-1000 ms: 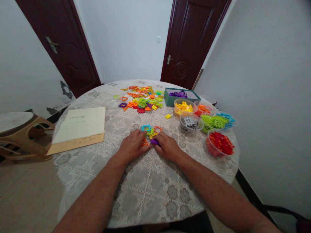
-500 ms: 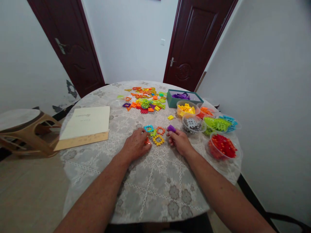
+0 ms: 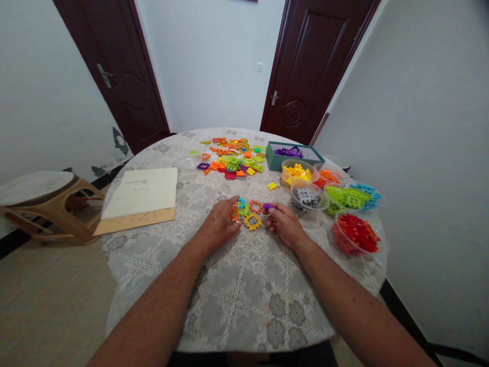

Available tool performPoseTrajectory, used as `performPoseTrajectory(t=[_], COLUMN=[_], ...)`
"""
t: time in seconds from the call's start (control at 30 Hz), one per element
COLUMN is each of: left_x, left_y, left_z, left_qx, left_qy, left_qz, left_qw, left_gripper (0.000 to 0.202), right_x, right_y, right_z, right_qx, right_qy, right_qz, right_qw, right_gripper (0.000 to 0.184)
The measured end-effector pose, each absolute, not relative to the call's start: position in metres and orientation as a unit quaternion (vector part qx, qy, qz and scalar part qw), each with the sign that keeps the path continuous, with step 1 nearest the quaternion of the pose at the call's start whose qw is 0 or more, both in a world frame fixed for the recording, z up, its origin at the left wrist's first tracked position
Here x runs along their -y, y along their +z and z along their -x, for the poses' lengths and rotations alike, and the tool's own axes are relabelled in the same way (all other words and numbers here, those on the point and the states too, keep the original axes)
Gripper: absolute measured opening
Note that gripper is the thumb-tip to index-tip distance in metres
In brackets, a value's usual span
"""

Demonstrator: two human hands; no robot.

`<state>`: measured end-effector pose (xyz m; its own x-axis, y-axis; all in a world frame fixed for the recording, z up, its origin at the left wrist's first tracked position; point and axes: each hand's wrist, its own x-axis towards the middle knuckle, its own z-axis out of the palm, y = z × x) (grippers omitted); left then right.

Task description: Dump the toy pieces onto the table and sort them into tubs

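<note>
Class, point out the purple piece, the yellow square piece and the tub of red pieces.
purple piece (image 3: 268, 206), head view, its visible top.
yellow square piece (image 3: 252, 221), head view, its frame.
tub of red pieces (image 3: 378, 248), head view, its rim.

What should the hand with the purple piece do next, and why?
Probably bring the purple piece a little leftward and press it onto the joined pieces. The right hand pinches it just beside the orange square, and the left hand rests on the cluster's other side, steadying it on the table.

Bare forearms (no sleeves), unadorned hands
</note>
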<state>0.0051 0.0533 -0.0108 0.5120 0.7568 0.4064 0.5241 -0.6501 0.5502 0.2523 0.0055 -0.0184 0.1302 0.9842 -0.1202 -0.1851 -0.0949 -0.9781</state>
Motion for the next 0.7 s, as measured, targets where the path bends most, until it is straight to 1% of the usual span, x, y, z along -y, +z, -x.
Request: performPoseTrajectory(t=[0.07, 0.13, 0.2, 0.27, 0.33, 0.4, 0.47, 0.57, 0.63, 0.7], left_x=[-0.052, -0.051, -0.050, -0.050, -0.052, -0.055, -0.056, -0.056, -0.055, -0.056], left_y=[-0.007, 0.000, 0.007, 0.013, 0.016, 0.018, 0.019, 0.021, 0.020, 0.017], left_z=[-0.006, -0.007, -0.007, -0.006, -0.006, -0.006, -0.005, -0.005, -0.005, -0.005], left_qx=[-0.390, -0.412, -0.434, -0.438, -0.420, -0.393, -0.375, -0.366, -0.372, -0.393], left_qy=[0.336, 0.348, 0.362, 0.383, 0.412, 0.423, 0.413, 0.393, 0.402, 0.414], left_qz=[-0.833, -0.807, -0.765, -0.707, -0.621, -0.512, -0.417, -0.360, -0.366, -0.399], left_qw=[0.201, 0.241, 0.309, 0.402, 0.518, 0.636, 0.718, 0.763, 0.753, 0.718], left_gripper=[0.075, 0.073, 0.062, 0.048, 0.039, 0.036, 0.035, 0.034, 0.034, 0.038], right_x=[-0.006, -0.006, -0.007, -0.007, -0.006, -0.006, -0.005, -0.003, -0.002, -0.001], right_y=[-0.018, -0.017, -0.016, -0.016, -0.016, -0.016, -0.017, -0.018, -0.018, -0.017], right_z=[-0.253, -0.254, -0.256, -0.258, -0.258, -0.256, -0.254, -0.252, -0.251, -0.250], right_qx=[0.384, 0.377, 0.371, 0.371, 0.378, 0.392, 0.404, 0.421, 0.438, 0.464], right_qy=[0.535, 0.527, 0.514, 0.511, 0.511, 0.505, 0.500, 0.499, 0.488, 0.468], right_qz=[0.507, 0.504, 0.508, 0.512, 0.513, 0.516, 0.524, 0.535, 0.544, 0.558], right_qw=[0.556, 0.571, 0.583, 0.583, 0.577, 0.570, 0.559, 0.537, 0.524, 0.504], right_gripper=[0.033, 0.032, 0.035, 0.039, 0.043, 0.045, 0.045, 0.041, 0.038, 0.035])
